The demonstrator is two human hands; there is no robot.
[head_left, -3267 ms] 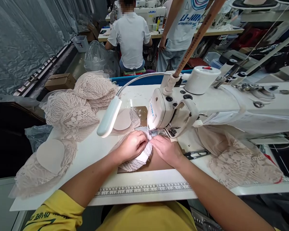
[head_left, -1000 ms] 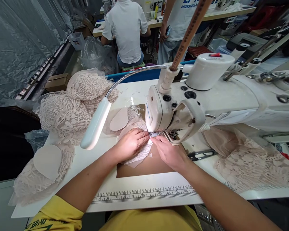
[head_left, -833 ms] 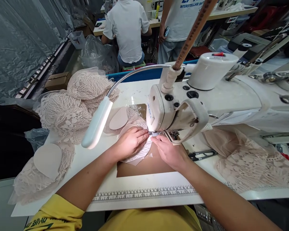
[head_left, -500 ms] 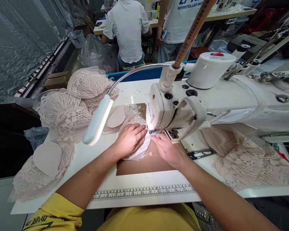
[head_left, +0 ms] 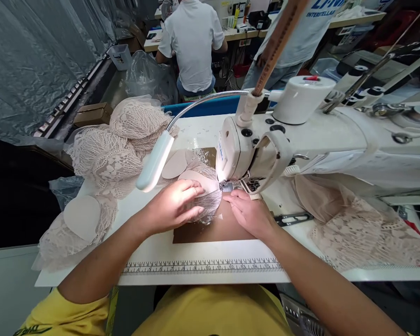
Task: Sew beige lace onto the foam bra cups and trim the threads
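Observation:
Under the needle of a white sewing machine [head_left: 227, 149] lies a pale pink lace piece [head_left: 210, 203] with a smooth beige cup pad [head_left: 194, 178] on it. My left hand [head_left: 173, 205] holds the near left part of this lace, thumb and fingers bent over its edge. Beside the presser foot [head_left: 226, 185], on the right, my right hand [head_left: 250, 212] rests with its fingers stretched toward the lace edge and nothing visible in them. Both hands are over a brown plate [head_left: 213, 233] on the table.
Lace cups [head_left: 126, 154] are heaped at left; nearer lies a lace piece with a pad [head_left: 82, 217]. A lamp [head_left: 156, 161] hangs over the work. Black thread snips [head_left: 294, 218] and more lace [head_left: 371, 228] lie at right. Two people in white shirts are beyond the table.
My left hand has lifted from lying flat on the lace and shifted left, its fingers now bent. More of the pad shows. My right hand's fingers sit slightly farther from the presser foot.

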